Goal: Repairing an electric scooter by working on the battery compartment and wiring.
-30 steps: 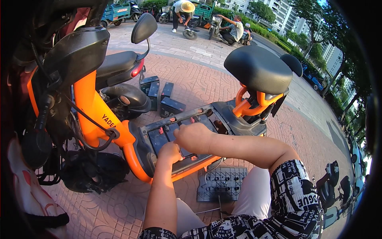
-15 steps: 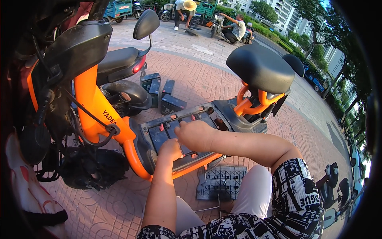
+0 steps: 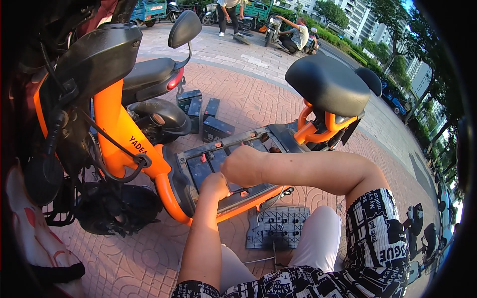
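An orange electric scooter (image 3: pixel 108 116) stands in front of me, its floor battery compartment (image 3: pixel 181 161) uncovered. Dark batteries (image 3: pixel 198 170) with red terminal covers (image 3: pixel 203 158) fill the compartment. Over its near middle, my left hand (image 3: pixel 214 186) is closed, fingers bent down at the batteries. Right beside and above it, my right hand (image 3: pixel 243 166) makes a closed fist shape, its back hiding the fingertips. The two hands touch or nearly touch. Whatever either one grips is hidden behind the knuckles.
Several loose batteries (image 3: pixel 217 128) stand on the paving beyond the scooter. A grey ribbed plastic panel (image 3: pixel 280 227) lies near my knees, a thin metal rod (image 3: pixel 258 260) beside it. The black seat (image 3: pixel 328 82) rises at right. Two people are farther off among parked vehicles.
My right forearm and elbow have shifted slightly up and outward, with both hands still at the same spot over the batteries. In the background, a bent-over person has straightened up.
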The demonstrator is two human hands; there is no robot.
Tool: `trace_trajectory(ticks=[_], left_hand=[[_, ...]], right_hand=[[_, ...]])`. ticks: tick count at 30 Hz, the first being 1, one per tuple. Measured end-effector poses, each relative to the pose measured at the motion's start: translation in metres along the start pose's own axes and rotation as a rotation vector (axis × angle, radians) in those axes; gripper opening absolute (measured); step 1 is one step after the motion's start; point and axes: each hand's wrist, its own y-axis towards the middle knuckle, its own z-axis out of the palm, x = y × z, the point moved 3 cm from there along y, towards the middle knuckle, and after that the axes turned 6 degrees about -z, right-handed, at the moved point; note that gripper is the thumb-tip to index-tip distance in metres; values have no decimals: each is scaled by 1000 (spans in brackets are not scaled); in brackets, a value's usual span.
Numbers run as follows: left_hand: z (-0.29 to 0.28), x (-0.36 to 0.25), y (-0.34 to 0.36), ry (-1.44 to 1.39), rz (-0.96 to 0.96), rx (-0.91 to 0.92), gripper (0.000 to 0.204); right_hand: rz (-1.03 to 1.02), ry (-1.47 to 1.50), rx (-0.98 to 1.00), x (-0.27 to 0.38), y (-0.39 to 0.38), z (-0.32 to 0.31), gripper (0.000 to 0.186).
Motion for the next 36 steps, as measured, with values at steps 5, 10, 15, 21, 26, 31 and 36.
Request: trace_trajectory(ticks=[5,10,15,21,26,31,36], left_hand=[[-3,-3,-5,-39,-35,-14,40],[1,-3,-3,2,-42,17,41],[-4,-7,-10,-56,-41,-53,40],[-3,-4,-8,-73,-49,-23,40],[1,-4,-1,-22,-29,-14,39],[4,0,1,48,-42,-47,37],[3,-5,-3,-15,-51,-71,46]], right_hand=[[66,41,13,-2,2,3,21],[-79,-62,22,-4,8,7,20],[-257,-366,240,11,18,9,12],[-248,-273,253,16,15,8,13],[-108,-147,322,4,15,8,20],[54,27,323,-3,16,8,24],[27,-49,391,-1,15,12,26]])
